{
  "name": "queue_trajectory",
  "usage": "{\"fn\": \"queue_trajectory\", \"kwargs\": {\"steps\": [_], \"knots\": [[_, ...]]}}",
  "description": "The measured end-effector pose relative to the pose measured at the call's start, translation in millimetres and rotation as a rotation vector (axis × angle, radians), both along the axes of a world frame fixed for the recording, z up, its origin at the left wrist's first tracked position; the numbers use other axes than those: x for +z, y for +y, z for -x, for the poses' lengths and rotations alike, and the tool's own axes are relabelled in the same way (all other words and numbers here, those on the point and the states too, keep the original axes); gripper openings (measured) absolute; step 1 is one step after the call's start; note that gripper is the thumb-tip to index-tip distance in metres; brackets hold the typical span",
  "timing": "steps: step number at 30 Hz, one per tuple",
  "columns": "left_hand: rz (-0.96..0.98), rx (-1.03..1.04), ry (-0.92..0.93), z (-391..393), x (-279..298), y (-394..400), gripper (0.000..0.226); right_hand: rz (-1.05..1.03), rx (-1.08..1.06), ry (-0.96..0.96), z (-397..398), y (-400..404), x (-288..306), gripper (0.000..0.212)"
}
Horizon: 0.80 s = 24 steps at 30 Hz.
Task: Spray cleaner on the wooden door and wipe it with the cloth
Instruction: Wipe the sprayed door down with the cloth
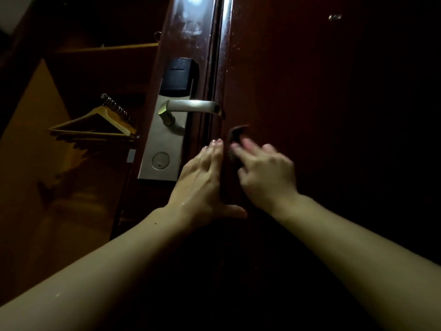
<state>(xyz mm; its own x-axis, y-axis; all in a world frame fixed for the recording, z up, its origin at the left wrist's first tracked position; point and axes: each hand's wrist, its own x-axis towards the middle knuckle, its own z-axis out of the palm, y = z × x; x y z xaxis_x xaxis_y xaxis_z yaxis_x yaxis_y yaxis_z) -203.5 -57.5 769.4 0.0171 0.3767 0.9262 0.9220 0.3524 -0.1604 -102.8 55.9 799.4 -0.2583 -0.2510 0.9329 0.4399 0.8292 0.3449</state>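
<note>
I stand close to the wooden door [298,80], which hangs open so its narrow edge faces me. My left hand [202,177] lies flat with straight fingers along that edge, just below the lever handle [191,107] and beside the steel lock plate [164,142], thumb hooked round the near face; I judge this steadies the door so it does not swing under pressure. My right hand [262,173] presses a dark cloth [235,139] against the face next to the edge, fingers spread over it and blurred, so mid-wipe, I think. Pale spray specks show higher up. No spray bottle is visible. Wooden hangers [95,123] hang in the wardrobe at left.
</note>
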Motion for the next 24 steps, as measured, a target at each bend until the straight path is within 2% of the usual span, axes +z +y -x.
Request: {"fn": "queue_trajectory", "kwargs": {"steps": [2, 4, 6, 8, 12, 14, 18, 20, 24], "knots": [[0.032, 0.016, 0.014, 0.6, -0.5, -1.7, 0.141, -0.184, 0.035, -0.104, 6.3, -2.8, -23.8, 0.038], [0.064, 0.055, 0.032, 0.4, -2.7, -3.0, 0.141, -0.225, -0.004, -0.18, 0.0, 1.3, -41.3, 0.039], [0.078, 0.091, 0.021, -2.3, -3.6, -3.0, 0.146, -0.137, -0.044, -0.119, -14.4, 14.0, -42.4, 0.046], [0.092, 0.132, -0.001, -5.6, -3.1, -3.2, 0.149, 0.012, -0.097, 0.022, -36.3, 32.1, -34.8, 0.053], [0.13, 0.223, -0.032, -14.9, -2.6, 1.0, 0.147, 0.323, -0.19, 0.267, -70.5, 62.5, -23.2, 0.054], [0.118, 0.272, -0.028, -21.7, -1.6, 7.0, 0.15, 0.244, -0.182, 0.265, -63.9, 58.1, -26.8, 0.053], [0.09, 0.298, 0.035, -35.9, 4.6, 14.5, 0.155, -0.042, -0.16, 0.02, -50.6, 47.1, -46.5, 0.052], [0.09, 0.275, 0.052, -45.0, 6.6, 21.1, 0.154, -0.023, -0.156, 0.017, -61.7, 54.1, -50.6, 0.051], [0.122, 0.219, 0.06, -70.0, 2.9, 46.2, 0.149, 0.216, -0.221, 0.2, -106.6, 90.0, -43.7, 0.054]]}}
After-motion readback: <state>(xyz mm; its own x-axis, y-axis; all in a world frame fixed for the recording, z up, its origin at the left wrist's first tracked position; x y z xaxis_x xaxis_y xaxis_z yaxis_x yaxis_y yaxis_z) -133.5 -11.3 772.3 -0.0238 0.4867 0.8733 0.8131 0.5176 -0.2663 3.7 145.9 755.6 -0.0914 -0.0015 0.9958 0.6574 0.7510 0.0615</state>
